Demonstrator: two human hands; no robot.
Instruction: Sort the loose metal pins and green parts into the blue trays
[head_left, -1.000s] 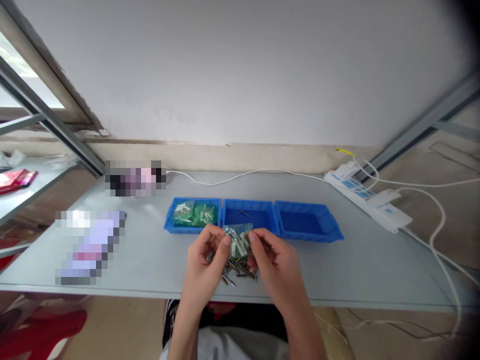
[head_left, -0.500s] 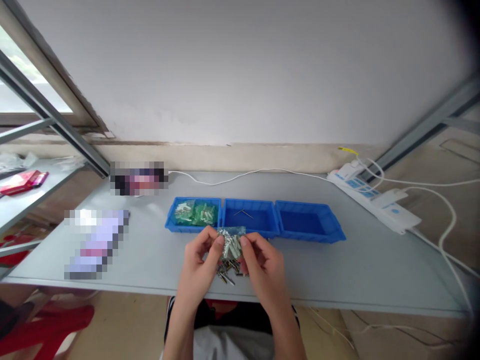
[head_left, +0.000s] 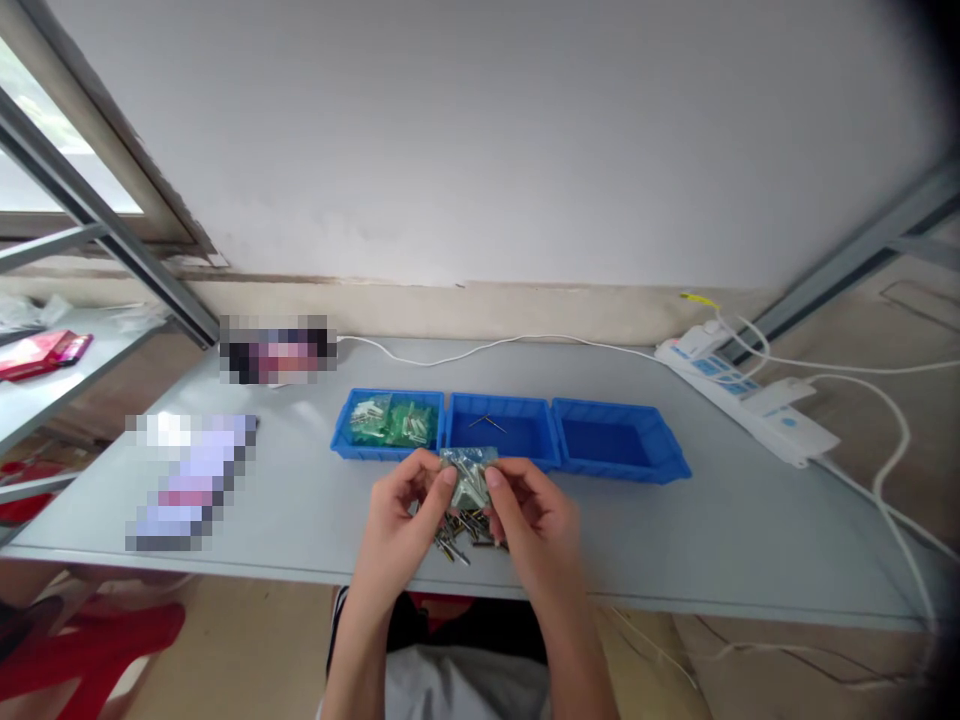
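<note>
Between my two hands is a small clear plastic bag [head_left: 470, 480] with pale and silvery pieces inside. My left hand [head_left: 411, 510] pinches its left edge between thumb and fingers. On the opposite edge, my right hand [head_left: 529, 515] grips in the same way. Beneath the bag, a pile of loose metal pins [head_left: 454, 540] lies on the table, partly covered by my hands. Just beyond stand three blue bins in a row. The left bin [head_left: 341, 440] holds green-tinted bags of parts [head_left: 411, 425]; the middle bin [head_left: 517, 445] has a couple of thin metal pieces [head_left: 489, 424] in it.
The right blue bin [head_left: 615, 445] adjoins the middle one. A white power strip [head_left: 750, 400] with plugs and cables lies on the right. Two blurred-out objects are on the left of the grey table [head_left: 712, 550]. A metal frame [head_left: 150, 275] rises at the left.
The bag has shifted slightly right and its upper face is turned more towards me. Both hands keep hold of it, and the right hand has moved a little to the right.
</note>
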